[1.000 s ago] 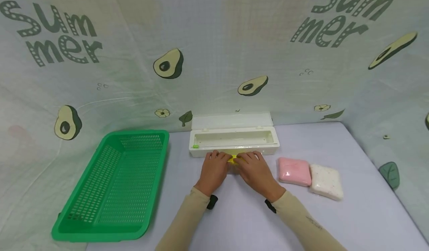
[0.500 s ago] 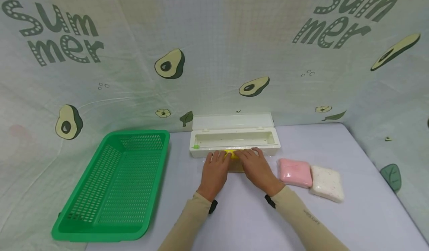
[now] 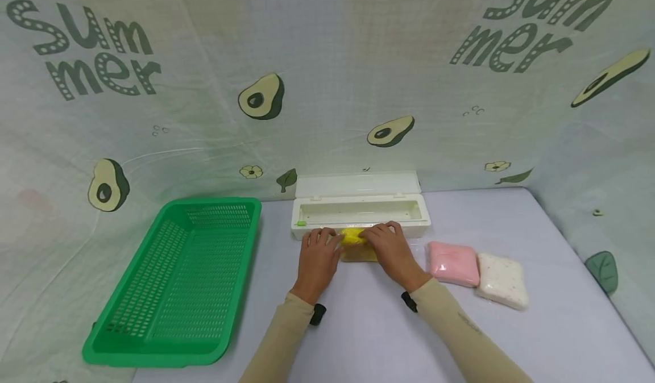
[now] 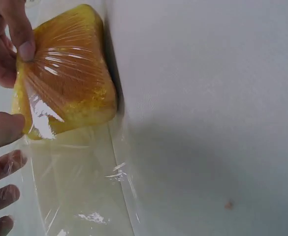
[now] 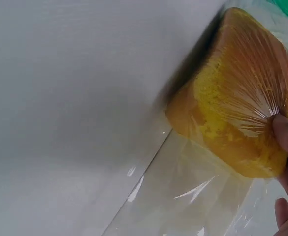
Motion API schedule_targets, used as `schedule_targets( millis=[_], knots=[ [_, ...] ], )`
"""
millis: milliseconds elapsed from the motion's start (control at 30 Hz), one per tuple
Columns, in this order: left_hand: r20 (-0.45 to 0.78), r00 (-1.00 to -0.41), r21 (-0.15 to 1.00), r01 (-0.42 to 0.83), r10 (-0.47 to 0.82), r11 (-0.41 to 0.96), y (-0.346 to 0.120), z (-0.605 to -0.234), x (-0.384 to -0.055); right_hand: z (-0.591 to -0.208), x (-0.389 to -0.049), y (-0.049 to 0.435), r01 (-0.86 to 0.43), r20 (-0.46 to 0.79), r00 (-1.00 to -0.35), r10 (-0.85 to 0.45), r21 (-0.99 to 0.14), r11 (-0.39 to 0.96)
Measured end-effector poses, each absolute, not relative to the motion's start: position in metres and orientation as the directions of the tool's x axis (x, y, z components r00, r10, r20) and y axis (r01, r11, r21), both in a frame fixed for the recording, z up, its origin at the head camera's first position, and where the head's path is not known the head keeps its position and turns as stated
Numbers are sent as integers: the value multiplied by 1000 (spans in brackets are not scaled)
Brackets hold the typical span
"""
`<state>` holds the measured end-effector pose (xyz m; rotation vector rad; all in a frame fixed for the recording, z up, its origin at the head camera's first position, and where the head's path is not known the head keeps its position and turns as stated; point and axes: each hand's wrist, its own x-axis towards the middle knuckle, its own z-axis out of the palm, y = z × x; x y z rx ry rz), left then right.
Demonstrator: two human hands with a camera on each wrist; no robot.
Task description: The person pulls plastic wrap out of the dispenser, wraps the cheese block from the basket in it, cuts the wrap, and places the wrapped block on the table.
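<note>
A yellow-brown square bread slice, covered in stretched cling film, lies in front of the white cling film box. Creases in the film gather where my right hand pinches it at the slice's far edge; the thumb shows in the right wrist view. My left hand is at the slice's left, its thumb at the edge and its other fingers spread apart, seen through loose film. More clear film extends sideways under the slice.
A green mesh basket stands at the left. To the right lie a pink wrapped square and a white speckled wrapped square. The box's lid is raised, and a small green slider sits on its front rim.
Both hands first worked close together over the slice. My left hand has since moved left, away from the right hand, uncovering more of the yellow slice between them.
</note>
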<state>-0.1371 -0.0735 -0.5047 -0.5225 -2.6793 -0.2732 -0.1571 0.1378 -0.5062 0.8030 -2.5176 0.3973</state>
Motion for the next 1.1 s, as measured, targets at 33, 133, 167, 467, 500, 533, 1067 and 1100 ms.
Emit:
schedule_targets(
  millis=[33,133,167,467,500,533,1067,1100],
  knots=[
    [405,-854,128,405,325,905,-74,-505,-137,-506,-158,138,-607,512,-722,-465,-146,781],
    [374,-863,177,426,340,887,-75,-506,-136,-506,-160,137,-625,511,-721,-468,-188,758],
    [371,-865,196,430,339,881,-76,-505,-135,-507,-161,137,-629,507,-722,-471,-198,752],
    [455,-889,612,273,-48,742,-98,-502,-154,-508,-157,134,-599,484,-747,-457,-189,778],
    [432,-897,657,237,-99,716,-102,-501,-157,-508,-156,134,-594,484,-748,-454,-183,784],
    [403,-905,692,203,-137,693,-104,-500,-160,-508,-155,133,-589,482,-749,-454,-174,789],
    [299,-940,729,115,-163,675,-123,-517,-182,-491,-148,126,-598,514,-746,-423,-238,765],
    [294,-942,727,110,-162,678,-124,-517,-182,-489,-148,122,-605,523,-742,-419,-252,755]
  ],
)
